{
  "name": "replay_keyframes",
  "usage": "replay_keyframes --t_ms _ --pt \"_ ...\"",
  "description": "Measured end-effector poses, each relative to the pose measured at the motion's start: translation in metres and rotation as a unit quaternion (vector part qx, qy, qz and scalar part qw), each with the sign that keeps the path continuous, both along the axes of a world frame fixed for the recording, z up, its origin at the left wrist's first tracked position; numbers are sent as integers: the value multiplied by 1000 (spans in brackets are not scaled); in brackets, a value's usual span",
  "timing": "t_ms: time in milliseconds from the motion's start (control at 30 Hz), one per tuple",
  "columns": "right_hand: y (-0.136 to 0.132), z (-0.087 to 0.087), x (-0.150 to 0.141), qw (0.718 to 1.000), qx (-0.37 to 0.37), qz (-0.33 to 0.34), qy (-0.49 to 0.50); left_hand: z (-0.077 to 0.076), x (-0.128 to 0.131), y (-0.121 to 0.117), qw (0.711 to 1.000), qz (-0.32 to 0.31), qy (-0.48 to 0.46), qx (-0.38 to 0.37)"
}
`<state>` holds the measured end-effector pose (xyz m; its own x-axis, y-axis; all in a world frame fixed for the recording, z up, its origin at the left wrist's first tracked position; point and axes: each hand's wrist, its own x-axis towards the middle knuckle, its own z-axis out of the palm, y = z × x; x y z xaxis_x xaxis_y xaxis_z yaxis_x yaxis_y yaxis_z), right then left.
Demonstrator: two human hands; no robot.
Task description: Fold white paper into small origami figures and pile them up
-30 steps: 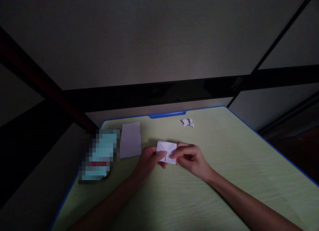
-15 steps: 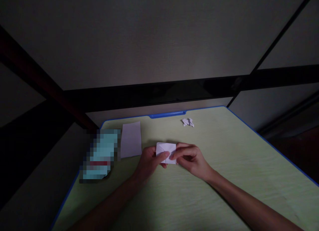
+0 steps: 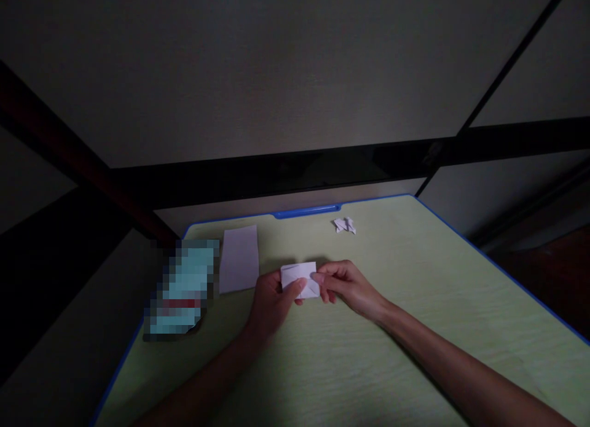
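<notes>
Head cam: L hand (image 3: 270,304) & R hand (image 3: 349,287) both pinching folded paper (image 3: 303,271), prob. part-done; flat sheet (image 3: 239,259) on worktop (image 3: 415,267) unfolded.

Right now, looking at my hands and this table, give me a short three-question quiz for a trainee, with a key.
1. True or false: the left hand and the right hand both touch the folded paper.
2. Fill in: seen from the camera, the flat paper lies between the pixelated teal object and the ____ hand.
3. Which lies nearest the blue strip at the far edge of the table: a) the teal object, b) the small paper shape, or c) the folded paper?

Key: 1. True. 2. Left. 3. b.
</notes>
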<state>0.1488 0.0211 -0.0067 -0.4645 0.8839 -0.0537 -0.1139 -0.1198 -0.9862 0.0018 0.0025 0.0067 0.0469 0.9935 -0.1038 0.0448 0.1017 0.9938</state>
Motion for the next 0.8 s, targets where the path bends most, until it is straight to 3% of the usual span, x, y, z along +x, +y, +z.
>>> replay_keyframes --t_ms 167,600,800 --pt "0 4 1 999 1 8 -40 0 1 0 1000 3 14 2" --pt "-1 6 -1 999 -18 -7 -31 -3 3 -1 999 33 38 5" --pt "-1 9 -2 998 -44 30 -34 -2 3 -1 996 66 48 34"
